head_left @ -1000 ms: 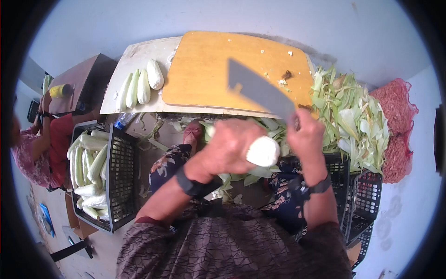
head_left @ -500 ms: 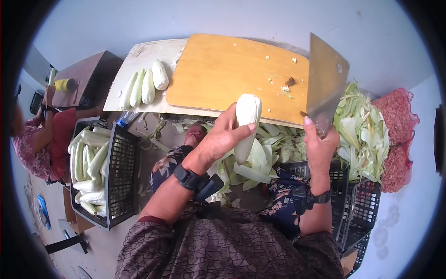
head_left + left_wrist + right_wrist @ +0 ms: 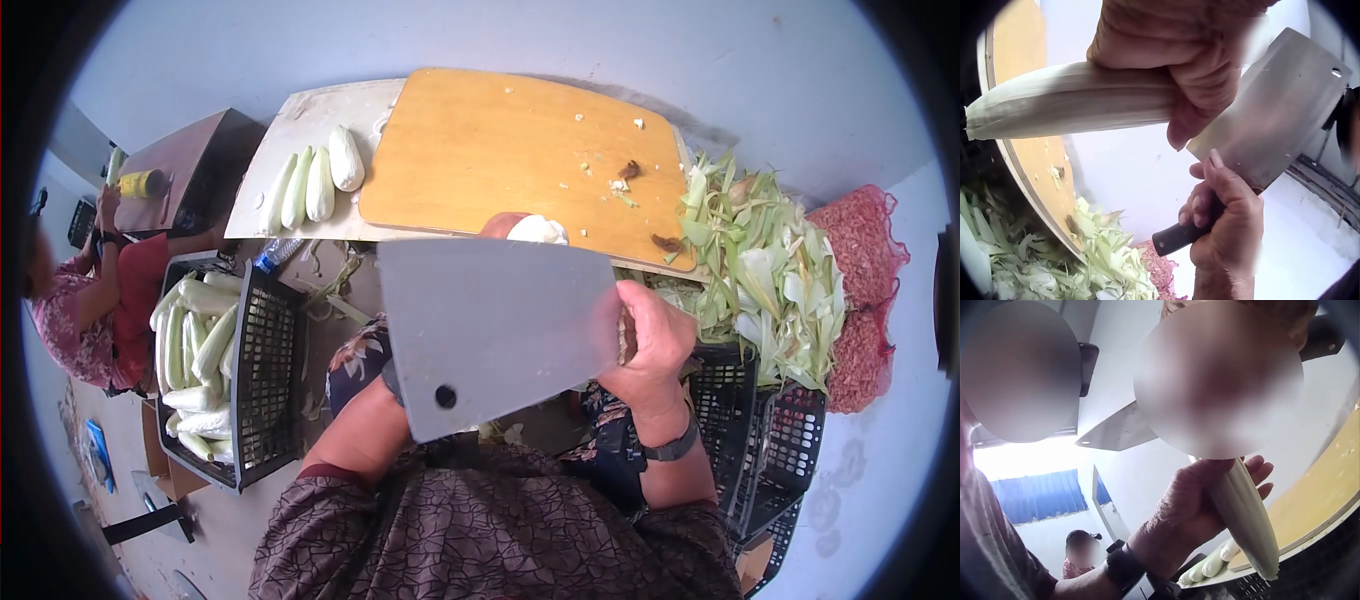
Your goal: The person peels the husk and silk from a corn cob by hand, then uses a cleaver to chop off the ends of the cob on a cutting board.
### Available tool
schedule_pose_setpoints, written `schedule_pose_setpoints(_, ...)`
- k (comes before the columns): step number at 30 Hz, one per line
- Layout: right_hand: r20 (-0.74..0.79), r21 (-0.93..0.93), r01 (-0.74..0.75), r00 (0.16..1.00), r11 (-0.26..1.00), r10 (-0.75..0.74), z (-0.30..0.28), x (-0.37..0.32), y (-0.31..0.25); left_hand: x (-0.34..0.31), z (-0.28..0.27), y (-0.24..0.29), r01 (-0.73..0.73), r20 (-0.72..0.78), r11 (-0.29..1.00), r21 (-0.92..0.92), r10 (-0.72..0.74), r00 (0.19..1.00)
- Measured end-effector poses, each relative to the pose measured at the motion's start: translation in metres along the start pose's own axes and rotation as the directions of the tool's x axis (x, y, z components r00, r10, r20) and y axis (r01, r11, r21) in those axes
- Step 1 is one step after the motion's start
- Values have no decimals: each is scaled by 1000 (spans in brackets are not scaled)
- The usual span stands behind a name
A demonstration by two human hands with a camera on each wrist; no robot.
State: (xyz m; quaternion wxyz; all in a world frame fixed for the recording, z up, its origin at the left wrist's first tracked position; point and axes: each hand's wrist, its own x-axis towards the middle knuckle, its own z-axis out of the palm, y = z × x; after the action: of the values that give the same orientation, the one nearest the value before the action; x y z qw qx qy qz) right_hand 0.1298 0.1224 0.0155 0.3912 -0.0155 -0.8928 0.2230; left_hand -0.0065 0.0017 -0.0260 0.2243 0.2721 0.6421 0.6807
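My left hand (image 3: 1172, 47) grips a pale husked-over ear of corn (image 3: 1072, 103), its thumb and fingers wrapped round one end. In the head view the cleaver blade hides most of that hand, with just the ear's white end (image 3: 540, 230) and some knuckles showing above it. My right hand (image 3: 650, 345) holds the cleaver (image 3: 490, 320) by its dark handle (image 3: 1179, 239). The broad grey blade faces the head camera and points left. Seen from the left wrist, the blade's edge is close to the end of the ear in the left hand.
A yellow board (image 3: 500, 150) with scraps lies on a pale table, several ears of corn (image 3: 320, 185) to its left. A black crate (image 3: 265, 340) of ears stands left. Husks (image 3: 770, 270), red mesh sacks (image 3: 855, 300) and black crates (image 3: 770, 440) are right. Another person (image 3: 85, 300) sits far left.
The cleaver has swung from standing upright at the right to lying broadside across the front of the left hand. The ear of corn, in full view half a second ago, is now mostly behind the blade.
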Motion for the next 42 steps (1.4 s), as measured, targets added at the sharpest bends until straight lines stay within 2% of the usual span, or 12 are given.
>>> schedule_pose_setpoints(1,-14,-24,36,999,999,-36,2,0,-2,-2,-2,0,8,102,991,-131,5,995)
schedule_pose_setpoints(2,-29,-49,70,997,996,-72,4,-1,-4,-1,0,2,10,103,991,-131,3,995)
schedule_pose_setpoints(4,-29,-53,101,994,993,-103,5,0,-6,0,7,11,51,-26,994,96,-49,998)
schedule_pose_setpoints(5,-31,-57,135,990,989,-137,6,0,-6,-1,11,13,53,-25,994,96,-51,998)
schedule_pose_setpoints(7,-29,-68,133,990,989,-135,6,0,-8,-2,16,15,25,-163,933,359,36,986)
schedule_pose_setpoints(10,-26,-78,125,991,989,-128,6,-1,-8,0,18,14,55,-198,915,399,27,980)
schedule_pose_setpoints(13,-21,-64,107,994,992,-108,4,-2,-9,-1,13,17,-2,-103,963,271,31,994)
schedule_pose_setpoints(16,-19,-46,89,996,995,-90,3,-3,-9,-3,10,20,-17,-57,961,276,34,998)
schedule_pose_setpoints(23,-22,-48,119,993,992,-120,4,-4,-10,-3,11,15,-77,-70,913,400,113,991)
schedule_pose_setpoints(25,-25,-57,116,993,992,-118,5,-4,-11,-3,13,9,-133,-101,894,428,194,976)
schedule_pose_setpoints(38,8,-29,96,995,995,-96,5,-4,-11,-6,11,7,-230,-90,914,333,274,958)
schedule_pose_setpoints(42,16,19,115,993,993,-116,4,-2,-14,-3,12,6,-329,-118,880,343,388,914)
